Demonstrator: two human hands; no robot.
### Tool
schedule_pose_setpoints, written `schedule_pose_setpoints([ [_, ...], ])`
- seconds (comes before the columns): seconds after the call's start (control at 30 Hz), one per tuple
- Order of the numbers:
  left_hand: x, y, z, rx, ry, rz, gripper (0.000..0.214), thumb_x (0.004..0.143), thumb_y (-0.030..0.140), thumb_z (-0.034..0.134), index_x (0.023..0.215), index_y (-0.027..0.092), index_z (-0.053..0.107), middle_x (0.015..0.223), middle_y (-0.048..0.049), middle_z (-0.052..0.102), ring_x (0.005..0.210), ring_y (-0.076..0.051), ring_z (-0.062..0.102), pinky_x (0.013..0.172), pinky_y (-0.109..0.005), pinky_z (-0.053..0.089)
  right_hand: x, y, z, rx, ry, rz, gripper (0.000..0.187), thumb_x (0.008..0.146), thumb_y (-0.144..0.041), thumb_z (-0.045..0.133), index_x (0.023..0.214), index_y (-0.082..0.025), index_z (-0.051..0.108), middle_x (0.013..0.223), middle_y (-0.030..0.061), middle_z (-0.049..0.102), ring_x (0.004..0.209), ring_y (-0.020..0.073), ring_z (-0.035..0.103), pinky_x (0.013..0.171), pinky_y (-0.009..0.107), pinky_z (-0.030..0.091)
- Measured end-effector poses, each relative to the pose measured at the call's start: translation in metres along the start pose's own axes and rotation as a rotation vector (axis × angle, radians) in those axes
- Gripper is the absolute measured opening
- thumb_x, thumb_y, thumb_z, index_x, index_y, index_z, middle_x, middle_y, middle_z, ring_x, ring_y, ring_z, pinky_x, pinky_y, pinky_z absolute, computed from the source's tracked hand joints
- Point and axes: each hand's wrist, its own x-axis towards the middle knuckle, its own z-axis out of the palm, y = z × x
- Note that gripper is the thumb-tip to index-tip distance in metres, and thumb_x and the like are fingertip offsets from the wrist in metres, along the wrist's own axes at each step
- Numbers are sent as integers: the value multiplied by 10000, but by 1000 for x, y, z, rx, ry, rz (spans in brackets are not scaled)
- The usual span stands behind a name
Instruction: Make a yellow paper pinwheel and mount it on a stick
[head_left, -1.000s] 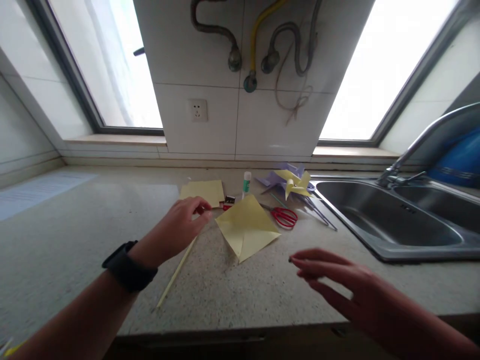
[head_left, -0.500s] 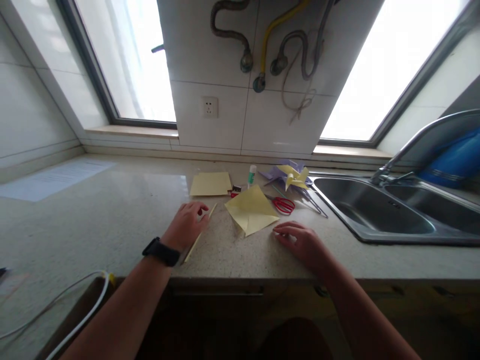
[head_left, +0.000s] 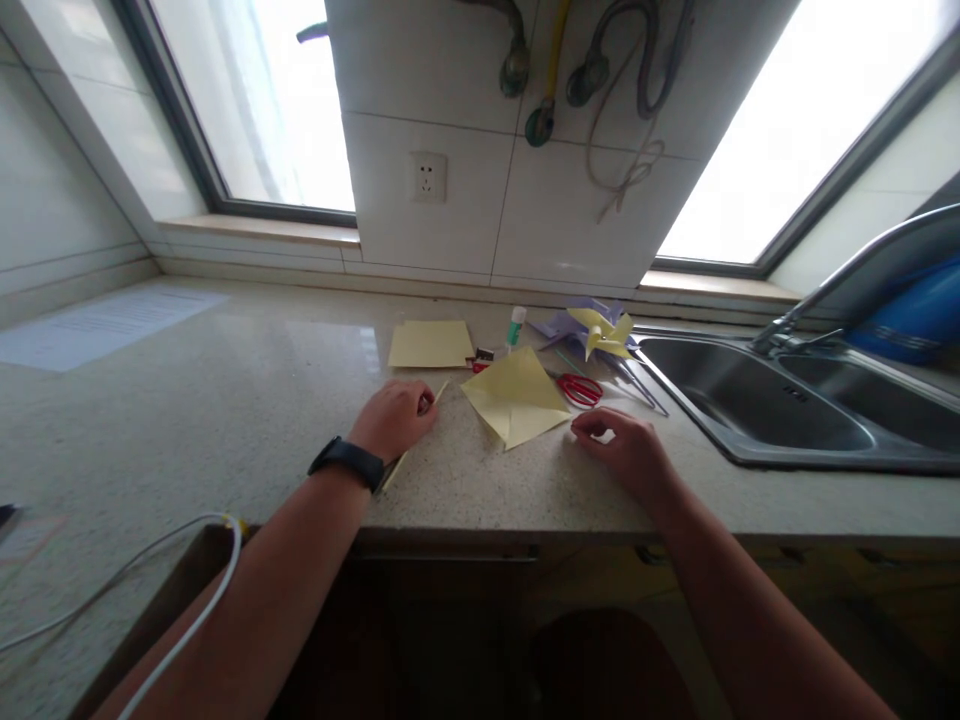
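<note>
My left hand (head_left: 395,417), with a black watch on the wrist, rests curled on the counter over a thin yellow stick (head_left: 442,390) that runs under it. My right hand (head_left: 628,452) lies on the counter with fingers bent, just right of a folded yellow paper (head_left: 516,396); nothing shows in it. Red-handled scissors (head_left: 583,389) lie just beyond the right hand. A flat yellow sheet (head_left: 430,344), a small red object (head_left: 481,357) and a glue stick (head_left: 516,326) sit farther back. Yellow and purple paper pinwheels (head_left: 598,335) lie by the sink.
A steel sink (head_left: 780,415) with a tap (head_left: 840,280) fills the right side. A white sheet (head_left: 105,325) lies on the counter (head_left: 225,400) at far left. A white cable (head_left: 187,600) loops at the lower left. Tiled wall, socket and hoses stand behind.
The view pulled back and dropped. My left hand drew back from the small red object onto the stick. My right hand came down from the air onto the counter beside the folded paper.
</note>
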Motion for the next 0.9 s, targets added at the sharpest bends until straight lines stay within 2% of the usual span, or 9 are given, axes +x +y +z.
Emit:
schedule_pose_setpoints([
  [0.1,-2,3,-2,-29,12,-20,322,978,338,610,1259,180,605,1279,-108,622,1067,-240,649,899,-450,570,-2,1,0,-3,20,26,249,939,-414,648,926,-171,699,846,24,723,730,150,666,748,345,562],
  [0.2,-9,8,-6,-59,20,-32,323,976,339,613,1255,175,606,1268,-107,627,1058,-238,652,892,-447,572,-7,1,-2,10,23,45,139,894,-333,671,900,-208,729,820,33,749,713,181,684,726,346,560],
  [0.33,-21,16,-11,-114,11,-43,310,977,338,612,1239,172,614,1248,-103,636,1041,-232,657,884,-440,574,-15,-4,-7,42,-60,44,89,885,-290,655,886,-256,738,846,22,760,722,191,696,666,318,551],
  [0.5,-28,18,-13,-204,-38,-51,313,975,339,615,1235,165,613,1229,-101,643,1025,-230,662,869,-435,579,-19,-9,-10,61,-123,60,127,913,-312,647,879,-220,728,857,23,744,726,173,681,691,315,549],
  [0.63,-26,14,-11,-247,-77,-50,333,972,341,620,1254,164,603,1247,-104,634,1041,-238,659,873,-442,579,-21,-8,-8,54,-140,102,215,969,-373,624,954,-168,686,916,28,709,768,144,660,750,334,566],
  [0.9,-21,18,-14,-169,-71,-86,343,971,340,621,1266,166,598,1265,-107,627,1058,-244,654,885,-452,575,-19,0,-4,171,-34,144,215,982,-354,617,1039,-152,664,981,39,695,799,147,672,736,332,585],
])
